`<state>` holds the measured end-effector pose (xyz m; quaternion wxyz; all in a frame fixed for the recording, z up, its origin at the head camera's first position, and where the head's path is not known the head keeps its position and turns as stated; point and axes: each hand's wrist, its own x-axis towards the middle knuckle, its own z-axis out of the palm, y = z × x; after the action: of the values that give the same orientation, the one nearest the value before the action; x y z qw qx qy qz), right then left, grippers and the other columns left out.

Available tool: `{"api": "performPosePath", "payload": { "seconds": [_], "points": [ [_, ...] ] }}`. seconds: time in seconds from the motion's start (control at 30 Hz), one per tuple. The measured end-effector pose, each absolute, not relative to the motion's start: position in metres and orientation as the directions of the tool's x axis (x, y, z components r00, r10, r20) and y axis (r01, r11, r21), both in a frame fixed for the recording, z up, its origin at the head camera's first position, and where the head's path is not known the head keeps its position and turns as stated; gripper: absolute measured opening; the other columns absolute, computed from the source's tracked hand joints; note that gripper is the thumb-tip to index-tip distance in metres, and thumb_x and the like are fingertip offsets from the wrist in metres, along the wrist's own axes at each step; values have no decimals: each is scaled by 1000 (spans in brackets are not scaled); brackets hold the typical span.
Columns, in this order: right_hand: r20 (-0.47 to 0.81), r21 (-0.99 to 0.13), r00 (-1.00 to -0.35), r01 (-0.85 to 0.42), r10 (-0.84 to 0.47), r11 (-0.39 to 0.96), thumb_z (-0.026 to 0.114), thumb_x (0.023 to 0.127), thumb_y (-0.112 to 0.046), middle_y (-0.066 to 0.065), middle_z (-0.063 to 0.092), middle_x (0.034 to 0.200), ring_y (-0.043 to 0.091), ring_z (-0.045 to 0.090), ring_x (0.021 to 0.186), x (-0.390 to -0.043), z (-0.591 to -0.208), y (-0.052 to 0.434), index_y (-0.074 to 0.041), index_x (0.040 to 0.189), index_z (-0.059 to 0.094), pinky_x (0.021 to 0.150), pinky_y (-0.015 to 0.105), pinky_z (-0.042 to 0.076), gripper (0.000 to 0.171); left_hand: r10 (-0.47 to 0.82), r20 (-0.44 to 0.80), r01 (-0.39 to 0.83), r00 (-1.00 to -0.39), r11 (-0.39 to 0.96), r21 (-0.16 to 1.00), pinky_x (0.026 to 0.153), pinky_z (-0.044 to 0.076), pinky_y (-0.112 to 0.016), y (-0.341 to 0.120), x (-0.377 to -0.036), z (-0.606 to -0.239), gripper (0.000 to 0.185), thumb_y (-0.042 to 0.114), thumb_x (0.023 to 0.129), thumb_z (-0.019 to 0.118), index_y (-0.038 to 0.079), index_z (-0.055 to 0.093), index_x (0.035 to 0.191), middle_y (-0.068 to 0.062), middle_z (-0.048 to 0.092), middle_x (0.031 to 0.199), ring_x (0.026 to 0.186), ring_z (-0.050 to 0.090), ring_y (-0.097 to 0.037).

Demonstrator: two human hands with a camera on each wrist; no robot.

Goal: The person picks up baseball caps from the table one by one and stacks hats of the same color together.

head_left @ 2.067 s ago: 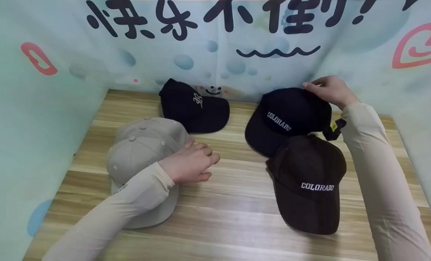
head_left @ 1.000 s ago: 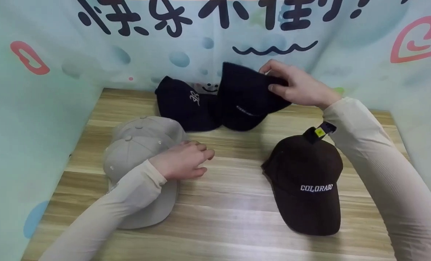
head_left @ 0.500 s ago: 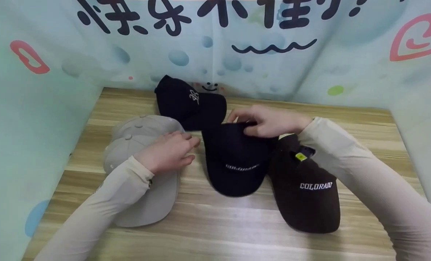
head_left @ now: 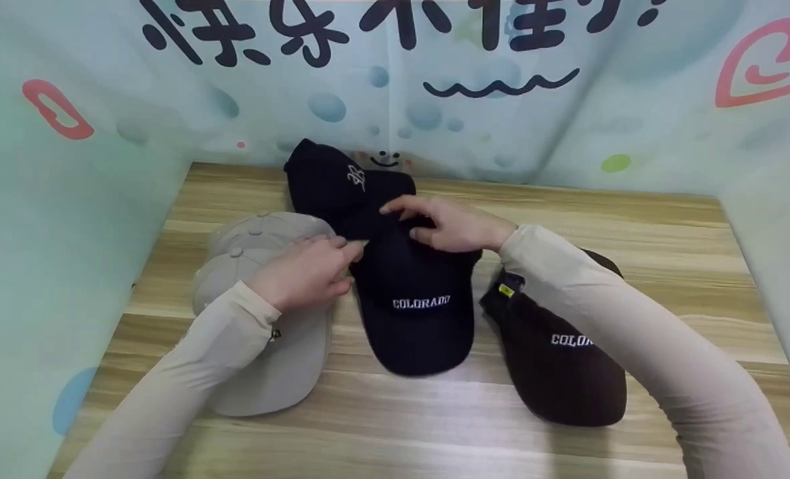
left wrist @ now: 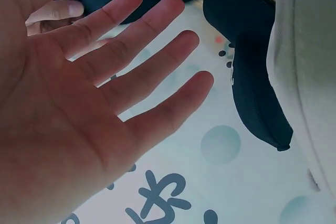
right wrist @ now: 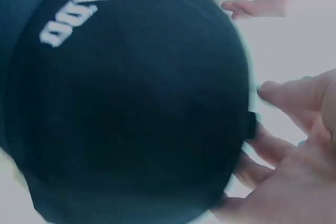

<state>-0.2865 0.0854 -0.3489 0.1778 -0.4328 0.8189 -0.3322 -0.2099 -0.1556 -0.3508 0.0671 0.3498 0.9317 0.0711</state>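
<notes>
A navy cap [head_left: 415,319] lettered COLORADO lies mid-table, brim toward me. My right hand [head_left: 458,225] is over the back of its crown, fingers loosely bent. In the right wrist view the fingertips [right wrist: 252,169] reach the edge of the crown [right wrist: 142,103], and the thumb stands apart from it. My left hand [head_left: 308,269] is over the grey caps [head_left: 282,372], one nested in another. Its fingers [left wrist: 152,80] are spread and straight in the left wrist view, holding nothing. Behind the navy cap sits another dark cap [head_left: 328,186] with a white monogram.
A dark brown COLORADO cap [head_left: 568,372] lies at the right, partly hidden under my right sleeve [head_left: 608,319]. The wood-grain table [head_left: 395,432] is bounded by a printed backdrop [head_left: 342,100] at the back and sides.
My right hand has carried the navy COLORADO cap from the back right over to the middle and set it brim forward. My left hand has shifted slightly left and back.
</notes>
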Motion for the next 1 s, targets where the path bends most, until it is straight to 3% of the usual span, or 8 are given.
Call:
{"api": "performPosePath", "payload": {
  "seconds": [0.1, 0.23, 0.37, 0.5, 0.73, 0.87, 1.0],
  "points": [
    [-3, -667, -561, -616, -828, 419, 54, 91, 1, 21, 52, 131, 33, 48, 122, -285, -350, 85, -1, 139, 46, 102, 43, 35, 49, 662, -78, 643, -745, 744, 182, 80, 47, -50, -156, -210, -352, 44, 14, 89, 65, -4, 53, 128, -18, 61, 99, 89, 61, -36],
    [3, -582, -576, -666, -817, 467, 58, 91, -3, 18, 53, 132, 32, 48, 122, -274, -352, 88, 0, 134, 51, 101, 46, 36, 44, 665, -69, 646, -744, 742, 180, 78, 47, -49, -157, -211, -353, 34, 14, 89, 65, -2, 57, 117, -15, 60, 93, 85, 60, -36],
    [20, -420, -592, -736, -806, 531, 63, 89, -9, 18, 51, 132, 34, 46, 123, -248, -361, 93, -5, 132, 54, 99, 53, 36, 44, 656, -66, 639, -752, 750, 171, 71, 48, -50, -158, -215, -352, 26, 14, 88, 65, -1, 57, 108, -16, 59, 90, 82, 60, -36],
    [77, -301, -543, -812, -836, 500, 69, 86, -12, 20, 48, 134, 36, 44, 124, -219, -375, 103, -8, 133, 53, 98, 54, 36, 50, 618, -88, 599, -782, 782, 171, 69, 47, -50, -160, -223, -350, 21, 13, 89, 63, 0, 56, 104, -17, 58, 92, 83, 57, -37],
    [10, -288, -451, -856, -892, 429, 72, 86, -17, 12, 57, 122, 29, 55, 110, -182, -398, 118, -11, 131, 57, 90, 49, 45, 48, 523, -210, 507, -826, 852, 129, 80, 46, -54, -172, -247, -335, 24, 13, 91, 60, -2, 54, 109, -22, 55, 103, 93, 53, -42],
    [-35, -274, -477, -840, -878, 468, 73, 85, -22, 12, 55, 124, 30, 53, 110, -170, -411, 127, -13, 132, 57, 88, 49, 46, 50, 422, -286, 414, -860, 906, 90, 85, 43, -60, -179, -267, -321, 33, 15, 92, 57, -3, 52, 119, -26, 52, 115, 104, 51, -46],
    [-43, -231, -508, -833, -861, 503, 76, 82, -25, 15, 50, 128, 32, 52, 106, -163, -426, 132, -15, 132, 58, 80, 46, 48, 55, 341, -344, 329, -875, 940, 94, 81, 44, -61, -190, -288, -310, 36, 17, 93, 52, -4, 49, 122, -28, 53, 119, 105, 52, -44]
  ]
}}
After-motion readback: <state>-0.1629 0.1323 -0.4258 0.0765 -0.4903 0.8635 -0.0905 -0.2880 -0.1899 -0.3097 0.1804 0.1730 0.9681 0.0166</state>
